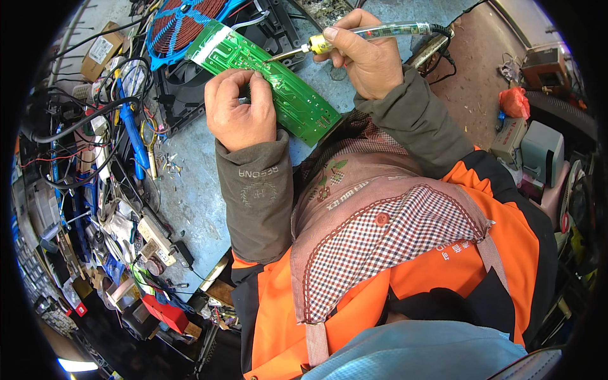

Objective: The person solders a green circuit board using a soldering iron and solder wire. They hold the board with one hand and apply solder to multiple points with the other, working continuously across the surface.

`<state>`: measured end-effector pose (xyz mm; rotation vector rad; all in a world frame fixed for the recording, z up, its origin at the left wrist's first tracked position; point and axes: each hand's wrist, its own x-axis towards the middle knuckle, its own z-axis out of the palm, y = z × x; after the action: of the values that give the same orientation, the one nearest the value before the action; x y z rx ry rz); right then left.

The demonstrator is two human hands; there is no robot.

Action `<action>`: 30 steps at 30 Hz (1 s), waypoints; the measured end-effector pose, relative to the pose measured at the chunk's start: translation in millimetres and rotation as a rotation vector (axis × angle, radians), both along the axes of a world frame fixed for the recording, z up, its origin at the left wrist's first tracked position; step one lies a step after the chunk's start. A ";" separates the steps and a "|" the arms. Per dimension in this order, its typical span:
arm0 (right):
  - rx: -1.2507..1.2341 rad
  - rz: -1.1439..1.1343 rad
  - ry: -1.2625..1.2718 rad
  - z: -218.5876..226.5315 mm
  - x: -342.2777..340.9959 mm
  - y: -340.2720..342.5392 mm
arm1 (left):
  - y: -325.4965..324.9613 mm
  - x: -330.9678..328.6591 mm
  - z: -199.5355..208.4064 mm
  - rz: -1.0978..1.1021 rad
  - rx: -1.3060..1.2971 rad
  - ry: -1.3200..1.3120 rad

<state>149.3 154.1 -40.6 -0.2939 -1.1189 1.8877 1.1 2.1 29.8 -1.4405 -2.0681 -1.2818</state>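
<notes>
A long green circuit board (304, 109) lies aslant on the bench, its traced solder side facing up. My right hand (370, 63) grips a soldering iron (399, 30) with a clear handle and yellow collar. The iron's metal tip points left and meets the board's surface near its middle, or hovers just over it. At the board's left edge, my left hand (242, 109) is closed, thumb and fingertips pressed together on the board close to the tip. Whatever lies in that pinch is too small or hidden to make out.
Beyond the board stands a blue-framed coil (187, 28) of reddish-brown windings in a black housing. Tangled cables, a blue tool (132, 130) and a power strip (156, 240) crowd the bench's left side. The iron's cord (443, 54) hangs off the right edge.
</notes>
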 end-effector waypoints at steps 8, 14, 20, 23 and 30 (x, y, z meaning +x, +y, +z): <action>-0.010 0.007 0.001 0.8 0.2 -0.6 | 0.2 0.8 -1.3 0.008 -0.007 -0.017; -0.023 -0.002 -0.006 2.3 -0.6 -1.5 | 0.2 1.3 0.4 -0.002 -0.009 0.006; -0.024 0.003 0.003 2.3 -0.9 -1.9 | -0.2 0.1 -0.4 -0.007 -0.010 0.011; -0.021 0.010 0.010 1.2 -0.9 -1.1 | -0.2 -0.1 -0.1 -0.008 -0.012 0.011; -0.014 0.017 0.028 -2.1 -1.7 0.4 | -2.0 2.8 1.9 0.022 -0.047 -0.041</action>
<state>147.6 154.5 -42.7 -0.2655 -1.0925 1.9099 4.0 0.2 31.7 -1.4191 -2.1481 -1.2722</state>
